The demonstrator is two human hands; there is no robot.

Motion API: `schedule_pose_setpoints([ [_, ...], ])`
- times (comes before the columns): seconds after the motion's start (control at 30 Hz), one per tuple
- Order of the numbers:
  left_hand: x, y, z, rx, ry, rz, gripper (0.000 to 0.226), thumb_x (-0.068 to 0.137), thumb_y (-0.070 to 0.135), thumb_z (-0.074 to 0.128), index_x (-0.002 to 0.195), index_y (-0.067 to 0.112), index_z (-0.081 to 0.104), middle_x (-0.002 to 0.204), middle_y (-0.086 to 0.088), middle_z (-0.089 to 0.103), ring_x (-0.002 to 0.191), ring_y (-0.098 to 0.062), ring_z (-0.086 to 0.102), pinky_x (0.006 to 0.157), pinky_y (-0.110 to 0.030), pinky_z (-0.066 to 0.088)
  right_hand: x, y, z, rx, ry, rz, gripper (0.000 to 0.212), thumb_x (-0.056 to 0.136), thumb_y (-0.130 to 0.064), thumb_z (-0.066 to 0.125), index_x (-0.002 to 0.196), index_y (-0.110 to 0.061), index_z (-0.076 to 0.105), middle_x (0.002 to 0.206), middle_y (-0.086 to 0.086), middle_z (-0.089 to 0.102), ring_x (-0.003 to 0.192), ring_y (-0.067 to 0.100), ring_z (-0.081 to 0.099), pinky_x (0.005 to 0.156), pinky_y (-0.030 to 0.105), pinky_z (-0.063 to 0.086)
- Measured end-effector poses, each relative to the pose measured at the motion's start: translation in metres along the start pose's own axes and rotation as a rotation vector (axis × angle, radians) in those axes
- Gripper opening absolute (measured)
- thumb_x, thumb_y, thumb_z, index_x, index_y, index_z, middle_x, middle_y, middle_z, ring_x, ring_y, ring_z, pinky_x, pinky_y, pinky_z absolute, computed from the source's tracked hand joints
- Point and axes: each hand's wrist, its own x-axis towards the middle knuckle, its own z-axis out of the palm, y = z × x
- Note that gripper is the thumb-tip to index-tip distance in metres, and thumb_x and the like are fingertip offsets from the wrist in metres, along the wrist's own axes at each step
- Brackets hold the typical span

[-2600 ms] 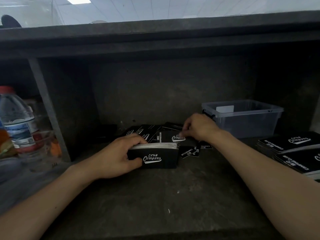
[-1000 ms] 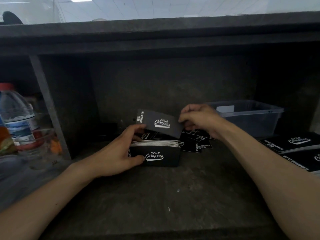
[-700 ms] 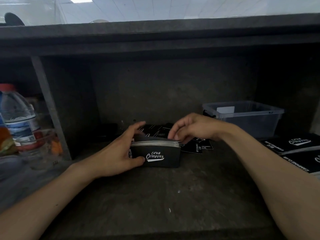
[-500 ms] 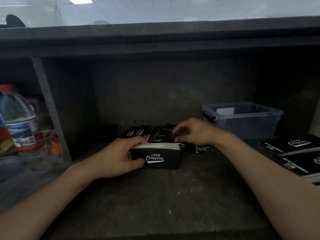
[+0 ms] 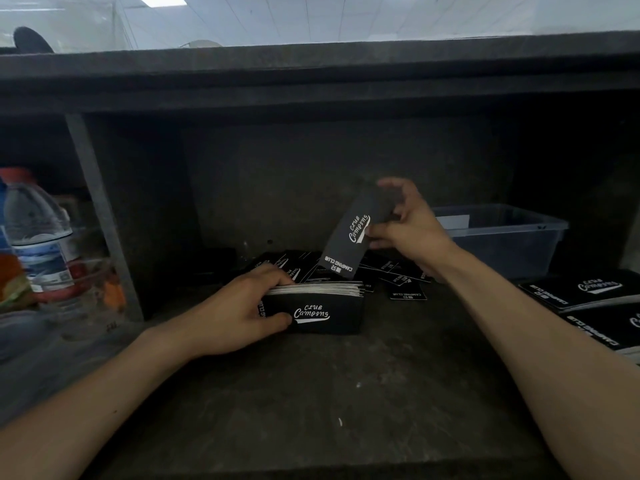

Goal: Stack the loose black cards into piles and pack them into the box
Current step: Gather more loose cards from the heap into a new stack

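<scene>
The right hand, which half a second ago was down among the loose cards, is now lifted clear of them. It pinches a single card by its right edge, thumb in front and fingers behind. The card hangs almost on end, logo towards the camera, just above the pile at about 1 o'clock from it and not touching it. The left hand has not shifted: it grips the pile's 9 o'clock end, thumb on the front face and fingers curled over the white card edges on top, keeping the pile squared on the shelf. So another pick-up has come off the scatter, and the likely next step is to turn this card flat and lay it on the pile. The loose cards lie fanned from 12 to 2 o'clock of the pile, several of them overlapping, so the stacking looks well under way but not done. The clear plastic box stands further off at 2 o'clock, and I cannot tell whether any black cards are in it. Two finished piles wait at 3 o'clock, near the shelf's right end, and a water bottle stands at 9 o'clock beyond the shelf divider.
</scene>
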Motion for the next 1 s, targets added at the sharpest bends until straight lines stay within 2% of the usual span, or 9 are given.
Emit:
schedule_pose_setpoints([
  [0.07, 0.0, -0.001, 0.001, -0.011, -0.007, 0.003, 0.05, 0.081, 0.053, 0.062, 0.119, 0.021, 0.064, 0.127, 0.01, 0.054, 0.12, 0.001, 0.056, 0.102, -0.017, 0.045, 0.0, 0.002, 0.002, 0.011, -0.023, 0.007, 0.067, 0.08, 0.018, 0.063, 0.126, -0.03, 0.051, 0.116, 0.003, 0.061, 0.089, 0.016, 0.068, 0.063, 0.032, 0.061],
  [0.27, 0.0, -0.005, 0.002, -0.026, 0.011, -0.042, 0.048, 0.083, 0.049, 0.071, 0.124, 0.029, 0.057, 0.145, 0.013, 0.041, 0.131, 0.01, 0.044, 0.106, -0.01, 0.038, -0.006, 0.014, 0.017, 0.083, -0.123, 0.393, 0.021, 0.09, 0.0, 0.059, 0.103, -0.016, 0.06, 0.095, 0.009, 0.07, 0.075, 0.022, 0.07, 0.065, 0.03, 0.06],
  [0.37, -0.001, -0.005, 0.002, -0.046, 0.048, -0.065, 0.05, 0.088, 0.027, 0.078, 0.128, 0.033, 0.048, 0.14, 0.013, 0.049, 0.121, 0.015, 0.049, 0.096, -0.005, 0.04, -0.006, 0.014, 0.017, -0.01, -0.237, 0.506, 0.014, 0.086, -0.007, 0.052, 0.093, -0.015, 0.062, 0.09, 0.009, 0.069, 0.081, 0.024, 0.067, 0.078, 0.034, 0.055],
  [0.47, -0.001, -0.001, 0.001, -0.104, 0.014, -0.051, 0.064, 0.091, 0.023, 0.075, 0.141, 0.039, 0.038, 0.132, 0.017, 0.06, 0.111, 0.008, 0.061, 0.09, -0.011, 0.048, -0.009, 0.009, 0.009, -0.156, -0.375, 0.57, 0.026, 0.085, -0.016, 0.037, 0.098, -0.011, 0.06, 0.094, 0.017, 0.066, 0.09, 0.028, 0.061, 0.085, 0.039, 0.046],
  [0.6, -0.002, 0.001, -0.001, -0.076, -0.013, 0.053, 0.062, 0.093, 0.023, 0.07, 0.146, 0.043, 0.046, 0.14, 0.022, 0.058, 0.127, 0.004, 0.056, 0.108, -0.02, 0.045, 0.0, 0.017, 0.004, -0.373, -0.226, 0.371, 0.045, 0.099, -0.026, 0.03, 0.106, -0.012, 0.072, 0.112, 0.007, 0.072, 0.104, 0.021, 0.066, 0.092, 0.036, 0.046],
  [0.67, -0.002, 0.002, -0.002, -0.076, -0.005, 0.062, 0.06, 0.092, 0.022, 0.071, 0.143, 0.043, 0.049, 0.137, 0.024, 0.059, 0.125, 0.003, 0.058, 0.106, -0.018, 0.045, 0.008, 0.033, 0.0, -0.754, -0.14, 0.17, 0.036, 0.099, -0.027, 0.043, 0.129, -0.018, 0.062, 0.134, 0.005, 0.06, 0.12, 0.021, 0.057, 0.1, 0.029, 0.041],
  [0.73, -0.002, 0.003, -0.002, -0.083, 0.009, 0.045, 0.055, 0.091, 0.018, 0.074, 0.136, 0.042, 0.052, 0.13, 0.021, 0.062, 0.118, 0.001, 0.061, 0.098, -0.015, 0.048, 0.009, 0.053, -0.004, -1.121, -0.292, 0.15, 0.047, 0.1, -0.029, 0.046, 0.146, -0.022, 0.041, 0.146, 0.009, 0.046, 0.13, 0.027, 0.047, 0.104, 0.03, 0.037],
  [0.8, -0.002, 0.002, -0.001, -0.081, 0.026, 0.019, 0.048, 0.09, 0.017, 0.076, 0.127, 0.038, 0.054, 0.122, 0.018, 0.062, 0.111, -0.001, 0.063, 0.09, -0.015, 0.05, 0.008, 0.065, -0.004, -1.259, -0.405, 0.176, 0.045, 0.101, -0.032, 0.042, 0.145, -0.023, 0.042, 0.145, 0.011, 0.047, 0.128, 0.029, 0.048, 0.101, 0.032, 0.041],
  [1.0, -0.001, 0.002, -0.001, -0.061, 0.013, -0.048, 0.039, 0.087, 0.023, 0.078, 0.111, 0.033, 0.049, 0.105, 0.014, 0.067, 0.094, -0.001, 0.067, 0.078, -0.02, 0.054, 0.011, 0.048, 0.0, -1.301, -0.379, 0.075, 0.044, 0.089, -0.056, 0.058, 0.119, -0.026, 0.067, 0.12, 0.001, 0.066, 0.112, 0.021, 0.059, 0.089, 0.028, 0.046],
])
